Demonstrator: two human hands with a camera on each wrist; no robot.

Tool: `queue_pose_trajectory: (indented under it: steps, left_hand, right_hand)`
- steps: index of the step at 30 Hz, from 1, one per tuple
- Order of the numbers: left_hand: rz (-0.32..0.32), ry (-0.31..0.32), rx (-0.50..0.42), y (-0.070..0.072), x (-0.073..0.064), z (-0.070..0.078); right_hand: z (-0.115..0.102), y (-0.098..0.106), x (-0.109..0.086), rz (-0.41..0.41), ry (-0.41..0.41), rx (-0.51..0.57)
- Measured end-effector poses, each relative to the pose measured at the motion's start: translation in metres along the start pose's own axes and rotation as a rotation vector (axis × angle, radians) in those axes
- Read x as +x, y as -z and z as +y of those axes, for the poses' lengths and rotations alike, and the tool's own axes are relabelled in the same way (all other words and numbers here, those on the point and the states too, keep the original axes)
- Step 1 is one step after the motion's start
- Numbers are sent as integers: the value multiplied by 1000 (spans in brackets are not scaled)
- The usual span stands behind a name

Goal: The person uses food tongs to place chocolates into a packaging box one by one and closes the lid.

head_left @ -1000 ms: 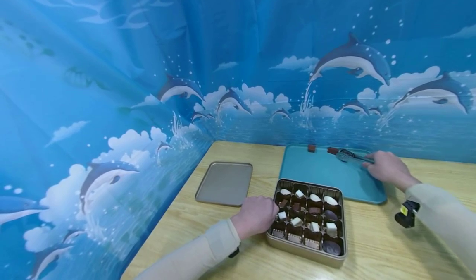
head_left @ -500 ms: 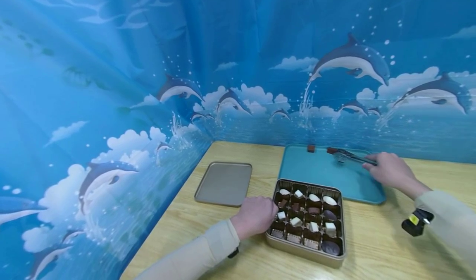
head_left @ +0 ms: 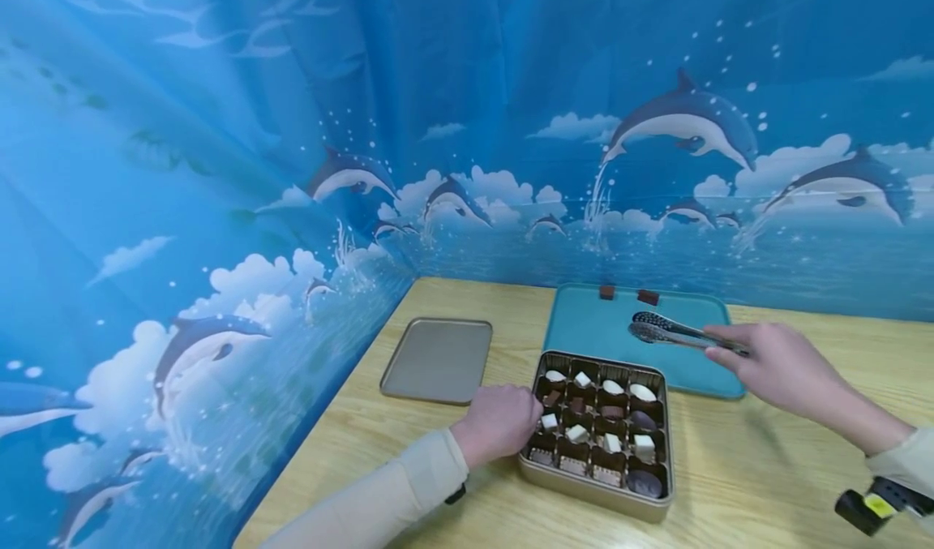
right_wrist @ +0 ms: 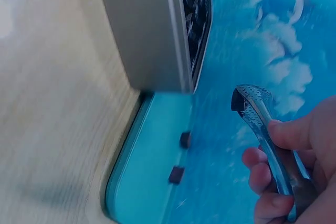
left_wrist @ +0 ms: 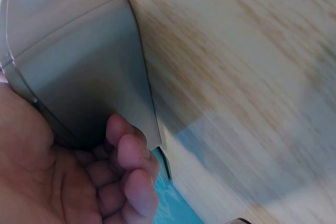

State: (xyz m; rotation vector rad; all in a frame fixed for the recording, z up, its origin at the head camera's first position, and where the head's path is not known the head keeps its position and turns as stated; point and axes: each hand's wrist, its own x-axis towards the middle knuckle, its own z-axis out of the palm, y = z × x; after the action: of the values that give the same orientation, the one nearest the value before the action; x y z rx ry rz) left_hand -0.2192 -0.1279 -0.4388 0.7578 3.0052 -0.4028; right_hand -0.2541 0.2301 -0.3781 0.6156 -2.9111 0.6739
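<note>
My right hand [head_left: 788,371] holds metal tongs [head_left: 679,334] above the blue-green tray [head_left: 584,330]. In the right wrist view a dark brown chocolate piece [right_wrist: 238,100] shows between the tong tips. Two brown chocolates, a left one [head_left: 607,292] and a right one [head_left: 648,297], lie at the tray's far edge. My left hand [head_left: 499,423] has curled fingers at the left rim of a divided metal tin [head_left: 584,488], gripping it; in the left wrist view its fingertips [left_wrist: 134,153] are by the tin's outer wall. White and brown chocolates sit in the tin's compartments.
A flat metal lid [head_left: 440,360] lies on the wooden table [head_left: 365,452], left of the tray. The tin stands against the tray's near edge. A blue dolphin-print curtain [head_left: 467,127] borders the table behind and on the left.
My right hand has drawn the tongs back from the tray's far edge, toward me and slightly left, and lifted them. My left hand stays at the tin.
</note>
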Motion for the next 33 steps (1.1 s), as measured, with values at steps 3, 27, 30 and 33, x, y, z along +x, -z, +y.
queue_pose_trajectory:
  steps: [3,27,30,33]
  left_hand:
    - [-2,-3,24,-1,1,0]
    - [22,-5,12,-1,2,-2]
    - [18,-7,4,0,3,-2]
    - [12,-11,-4,0,2,-2]
  right_hand:
    - [-12,0,-16,15,24,7]
    - [-52,-47,-87,-146,149,165]
    - [-53,-48,-88,-133,147,179]
    - [-52,-46,-88,-78,143,167]
